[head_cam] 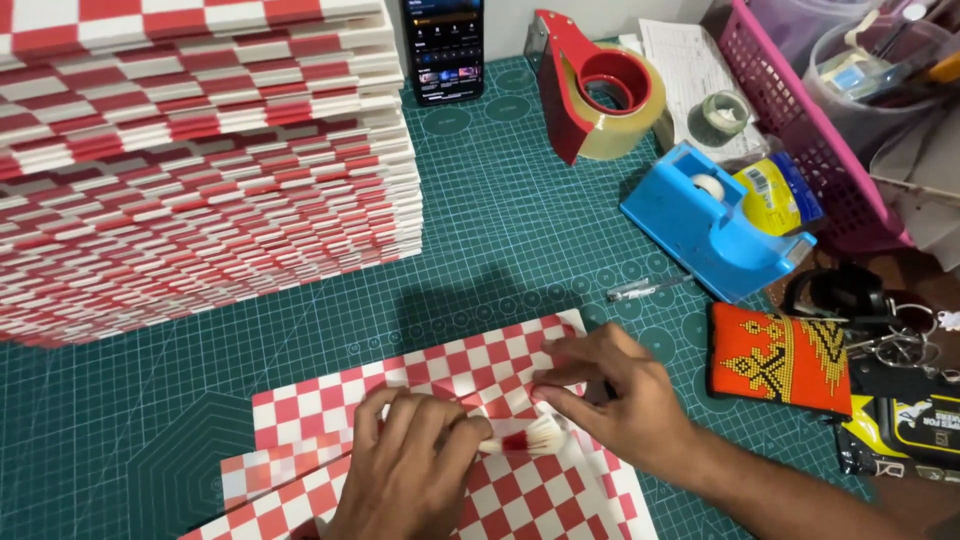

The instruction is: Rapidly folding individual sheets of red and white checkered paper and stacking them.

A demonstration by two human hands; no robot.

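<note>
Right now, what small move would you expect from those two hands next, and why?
Probably pressing the crease flat. Both the left hand and right hand pinch a partly folded strip of the red-and-white checkered paper lying on the green cutting mat, and the fold looks unfinished.

Red-white checkered paper [430, 385], green gridded mat [520, 230]

A single head-worn camera looks steeply down and forward over the worktop [500, 200], which is covered by a green cutting mat. It sits close above the hands, which enter at the near edge, at the bottom of the frame. The far edge lies at the top and the right edge is crowded with clutter.
</note>
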